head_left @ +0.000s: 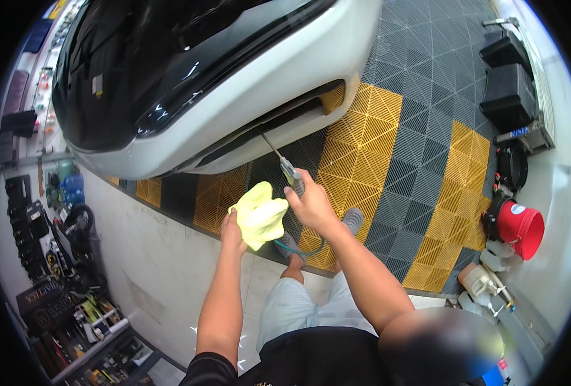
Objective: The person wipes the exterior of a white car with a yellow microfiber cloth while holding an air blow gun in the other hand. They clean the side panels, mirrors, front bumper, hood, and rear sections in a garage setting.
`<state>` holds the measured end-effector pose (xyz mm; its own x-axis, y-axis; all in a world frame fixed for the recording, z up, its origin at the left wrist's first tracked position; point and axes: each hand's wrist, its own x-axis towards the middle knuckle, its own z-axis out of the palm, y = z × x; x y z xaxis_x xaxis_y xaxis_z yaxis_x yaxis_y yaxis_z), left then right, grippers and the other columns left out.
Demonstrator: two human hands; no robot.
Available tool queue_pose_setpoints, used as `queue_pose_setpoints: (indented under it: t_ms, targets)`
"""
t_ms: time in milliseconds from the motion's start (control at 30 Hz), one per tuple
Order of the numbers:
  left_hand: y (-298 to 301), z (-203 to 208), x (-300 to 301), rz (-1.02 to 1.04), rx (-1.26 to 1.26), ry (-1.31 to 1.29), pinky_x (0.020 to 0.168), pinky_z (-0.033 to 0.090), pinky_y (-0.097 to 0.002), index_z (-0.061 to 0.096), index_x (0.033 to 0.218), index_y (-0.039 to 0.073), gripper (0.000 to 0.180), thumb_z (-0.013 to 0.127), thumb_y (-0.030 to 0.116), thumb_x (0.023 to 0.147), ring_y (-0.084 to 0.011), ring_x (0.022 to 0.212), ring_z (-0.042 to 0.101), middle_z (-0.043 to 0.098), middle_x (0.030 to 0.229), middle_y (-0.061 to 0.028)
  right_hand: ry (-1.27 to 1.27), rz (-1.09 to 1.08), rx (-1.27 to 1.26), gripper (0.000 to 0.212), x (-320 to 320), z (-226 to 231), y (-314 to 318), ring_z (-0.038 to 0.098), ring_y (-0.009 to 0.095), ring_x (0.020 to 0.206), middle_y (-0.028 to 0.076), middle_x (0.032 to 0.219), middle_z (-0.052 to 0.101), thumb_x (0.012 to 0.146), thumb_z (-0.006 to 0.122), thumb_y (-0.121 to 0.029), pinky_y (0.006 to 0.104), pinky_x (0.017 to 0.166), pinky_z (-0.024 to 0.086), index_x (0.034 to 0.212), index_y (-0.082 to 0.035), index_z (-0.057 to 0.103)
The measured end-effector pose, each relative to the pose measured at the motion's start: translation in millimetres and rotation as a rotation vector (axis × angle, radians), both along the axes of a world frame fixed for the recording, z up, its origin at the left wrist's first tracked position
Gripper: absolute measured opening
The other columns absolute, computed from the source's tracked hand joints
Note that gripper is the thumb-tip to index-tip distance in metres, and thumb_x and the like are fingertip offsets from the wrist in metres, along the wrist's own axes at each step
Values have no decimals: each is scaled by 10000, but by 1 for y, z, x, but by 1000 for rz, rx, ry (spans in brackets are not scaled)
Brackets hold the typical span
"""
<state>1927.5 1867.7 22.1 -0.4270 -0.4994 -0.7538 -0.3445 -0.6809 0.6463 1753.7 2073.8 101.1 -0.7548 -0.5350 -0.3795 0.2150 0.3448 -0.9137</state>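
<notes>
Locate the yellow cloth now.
In the head view, the yellow cloth is in the left hand, just left of the gun-shaped tool in the right hand.

I see a yellow-green cloth (257,215), soft, bunched into loose folds, held up just beside a grey gun-shaped tool (288,169), at its 7 o'clock. Tool's nozzle (272,146): long, thin, straight, pointing to the wearer's 11 o'clock; grip (299,187) partly covered, slanting toward 5 o'clock

Red bucket (513,223), black boxes (509,98) alongside
</notes>
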Motion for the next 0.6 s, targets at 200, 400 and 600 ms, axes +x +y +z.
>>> queue_pose_setpoints:
  t_ms: [200,400,600]
  targets:
    - [-28,12,89,107,337,29,1039,490,-480,433,1426,-36,516,384,333,1069,-344,1226,593,558,1396,-215,43,67,1,452,40,8,-40,668,449,881,264,884,672,921,620,-226,466,803,517,1313,-36,500]
    - [-36,5,151,184,485,317,1126,403,-504,445,1432,-7,477,469,235,1022,-340,1307,528,542,1428,-179,101,162,33,478,74,22,-91,680,435,830,264,838,671,910,649,-269,469,753,515,1283,-5,510]
    - [-103,69,58,268,331,838,1180,322,-520,405,1459,28,474,477,215,1029,-331,1367,455,485,1475,-161,-82,2,28,440,80,20,-88,671,237,667,149,730,651,928,645,-242,373,648,521,1258,17,513]
